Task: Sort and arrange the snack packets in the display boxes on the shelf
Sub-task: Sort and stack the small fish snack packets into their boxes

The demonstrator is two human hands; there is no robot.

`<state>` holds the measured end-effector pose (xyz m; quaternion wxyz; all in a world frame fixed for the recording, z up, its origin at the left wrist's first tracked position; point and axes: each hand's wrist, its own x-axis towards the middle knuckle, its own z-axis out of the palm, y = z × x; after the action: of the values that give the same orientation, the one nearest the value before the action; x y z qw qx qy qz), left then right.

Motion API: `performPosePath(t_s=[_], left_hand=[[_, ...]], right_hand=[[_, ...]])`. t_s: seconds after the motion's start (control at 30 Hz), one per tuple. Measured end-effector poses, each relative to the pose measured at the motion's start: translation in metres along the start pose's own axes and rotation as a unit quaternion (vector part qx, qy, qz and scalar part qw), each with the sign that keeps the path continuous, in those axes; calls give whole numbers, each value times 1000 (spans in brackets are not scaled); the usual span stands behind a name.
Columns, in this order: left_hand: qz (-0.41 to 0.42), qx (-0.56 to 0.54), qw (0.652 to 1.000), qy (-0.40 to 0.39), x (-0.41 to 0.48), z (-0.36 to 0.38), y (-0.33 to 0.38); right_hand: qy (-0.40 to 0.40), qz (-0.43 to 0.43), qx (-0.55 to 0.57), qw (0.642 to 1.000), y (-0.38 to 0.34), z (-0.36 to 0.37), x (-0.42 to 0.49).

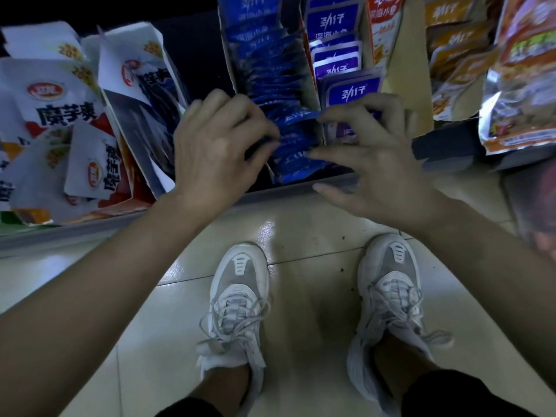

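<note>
Both hands working the row of small dark-blue foil snack packets [282,85], standing on edge in the narrow cardboard display box [316,94] at the shelf front. Left hand [216,145] curling fingers onto the near packets; right hand [373,164] spreading, fingertips pinching a blue packet's edge. Advising: squeeze from both sides, keeping faces aligned. Left fingertips hiding behind packets; the box's near end going unseen; print too blurry to read

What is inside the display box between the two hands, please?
The display box holds a row of blue snack packets standing on edge, front to back. The left hand and right hand cover some front packets; the box bottom is hidden.
</note>
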<state>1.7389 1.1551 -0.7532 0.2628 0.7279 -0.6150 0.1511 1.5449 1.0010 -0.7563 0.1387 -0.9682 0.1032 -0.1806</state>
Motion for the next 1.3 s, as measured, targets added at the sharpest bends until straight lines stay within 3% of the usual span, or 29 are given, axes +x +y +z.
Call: performPosePath(t_s=[0.17, 0.37, 0.47, 0.6, 0.73, 0.9, 1.13, 1.3], left_hand=[[-13, 18, 1000, 5, 3, 6, -2], [-17, 55, 990, -131, 12, -6, -5], [-13, 87, 983, -160, 19, -10, -6], [6, 92, 985, -147, 19, 0, -4], [-23, 24, 995, -91, 23, 2, -13], [-81, -82, 992, -54, 28, -3, -12], [-101, -124, 987, -22, 24, -3, -6], [-92, -150, 984, -30, 21, -2, -2]], right_hand=[[30, 8, -23, 999, 6, 8, 3], [31, 3, -24, 999, 7, 11, 3], [33, 6, -14, 999, 8, 11, 4], [54, 2, 8, 998, 8, 10, 7], [86, 31, 41, 995, 11, -3, 22], [56, 68, 69, 994, 14, -17, 40], [-7, -6, -4, 1000, 12, -5, 38], [32, 53, 62, 996, 8, -6, 29]])
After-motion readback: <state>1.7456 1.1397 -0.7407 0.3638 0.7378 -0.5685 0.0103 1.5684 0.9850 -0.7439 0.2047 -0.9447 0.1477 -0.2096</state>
